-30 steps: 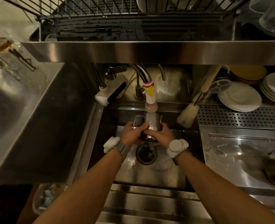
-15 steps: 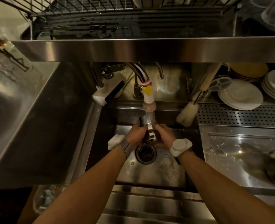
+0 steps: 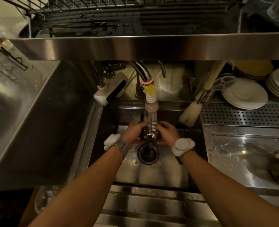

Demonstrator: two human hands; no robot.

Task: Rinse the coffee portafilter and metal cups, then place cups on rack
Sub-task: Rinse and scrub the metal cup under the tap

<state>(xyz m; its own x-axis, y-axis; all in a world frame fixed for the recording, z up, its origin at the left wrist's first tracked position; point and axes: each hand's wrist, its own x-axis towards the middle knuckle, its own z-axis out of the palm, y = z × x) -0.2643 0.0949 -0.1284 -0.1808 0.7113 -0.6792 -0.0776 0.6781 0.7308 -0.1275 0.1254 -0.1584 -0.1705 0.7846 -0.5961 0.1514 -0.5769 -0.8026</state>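
Both hands meet under the running tap (image 3: 151, 102) over the sink (image 3: 160, 176). My left hand (image 3: 134, 131) and my right hand (image 3: 167, 132) close around a small metal cup (image 3: 150, 131), which is tilted while water streams over it and falls into the drain (image 3: 148, 154). Most of the cup is hidden by my fingers. The wire dish rack (image 3: 119, 15) sits on the steel shelf above the sink. No portafilter shows.
A white bottle brush (image 3: 191, 113) leans at the sink's back right. Stacked white plates (image 3: 245, 94) and yellow plates (image 3: 253, 69) stand on the perforated shelf to the right. A wet steel drainboard (image 3: 233, 151) lies on the right, a steel counter (image 3: 21, 112) on the left.
The cup has tipped from upright under the stream to tilted, and both hands shifted slightly toward the drain while still holding it.
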